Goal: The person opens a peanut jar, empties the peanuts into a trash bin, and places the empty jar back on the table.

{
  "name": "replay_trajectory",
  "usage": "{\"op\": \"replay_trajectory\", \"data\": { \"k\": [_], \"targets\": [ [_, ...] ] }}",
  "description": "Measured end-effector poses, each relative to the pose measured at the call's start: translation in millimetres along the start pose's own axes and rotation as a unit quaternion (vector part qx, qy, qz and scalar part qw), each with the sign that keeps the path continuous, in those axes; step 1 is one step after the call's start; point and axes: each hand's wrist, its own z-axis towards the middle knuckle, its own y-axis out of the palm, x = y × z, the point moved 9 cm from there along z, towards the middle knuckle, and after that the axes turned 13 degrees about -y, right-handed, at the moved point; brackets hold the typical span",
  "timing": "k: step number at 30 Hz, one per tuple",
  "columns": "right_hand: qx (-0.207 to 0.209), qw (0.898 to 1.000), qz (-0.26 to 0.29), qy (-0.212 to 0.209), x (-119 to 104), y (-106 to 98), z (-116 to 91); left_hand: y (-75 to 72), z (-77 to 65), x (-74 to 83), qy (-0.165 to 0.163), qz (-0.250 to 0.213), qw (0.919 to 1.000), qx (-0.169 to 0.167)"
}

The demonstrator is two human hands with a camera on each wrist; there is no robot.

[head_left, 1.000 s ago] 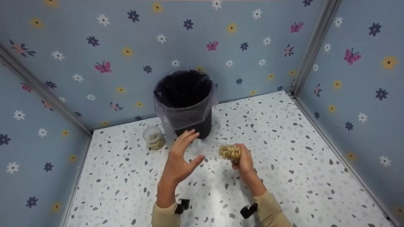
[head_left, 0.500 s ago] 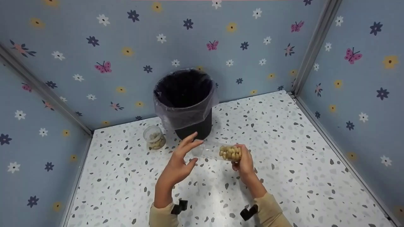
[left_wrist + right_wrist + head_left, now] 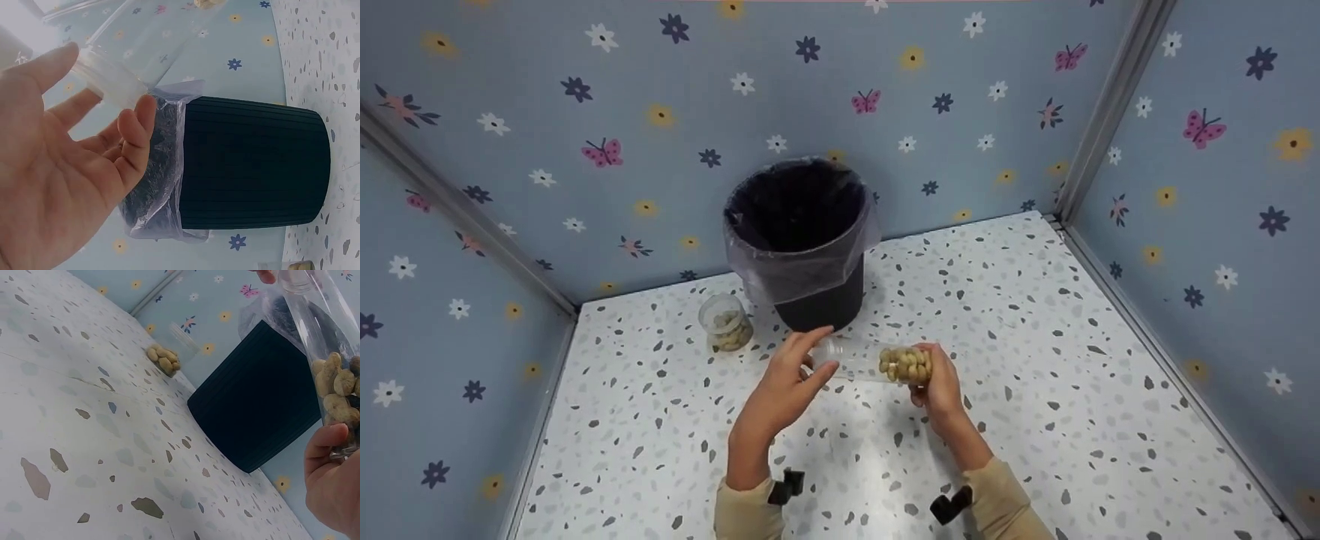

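Observation:
My right hand [image 3: 946,390] grips the base of a clear plastic bottle [image 3: 859,358], held sideways above the table. Peanuts in their shells [image 3: 337,382] fill the bottle's lower part, nearest that hand. At the bottle's other end, my left hand [image 3: 780,386] has its thumb and curled fingers round the clear lid [image 3: 109,76]. The thumb touches one edge of the lid, and other fingertips meet its far side. Part of the lid is hidden behind the fingers in the head view.
A dark bin [image 3: 825,296] with a translucent liner stands behind the hands, against the flowered wall [image 3: 660,150]. Left of the bin, a small clear jar [image 3: 726,322] holds more peanuts on the speckled white table [image 3: 645,420]. Walls also rise at both sides.
My left fingers and thumb were spread round the lid; they have shifted slightly left and drawn in on it. The right hand and the bottle have stayed almost still.

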Motion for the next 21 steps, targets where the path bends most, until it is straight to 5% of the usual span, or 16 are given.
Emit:
{"op": "replay_trajectory", "data": {
  "k": [11,21],
  "targets": [
    [0.0,1.0,-0.015,0.0,2,-5,-1,-20.2,-12.6,-15.4,-0.043,-0.011,0.9985,0.033],
    [0.027,0.999,-0.009,0.028,32,-26,5,-48.2,-34.5,-38.0,-0.064,0.045,0.993,0.088]
  ]
}}
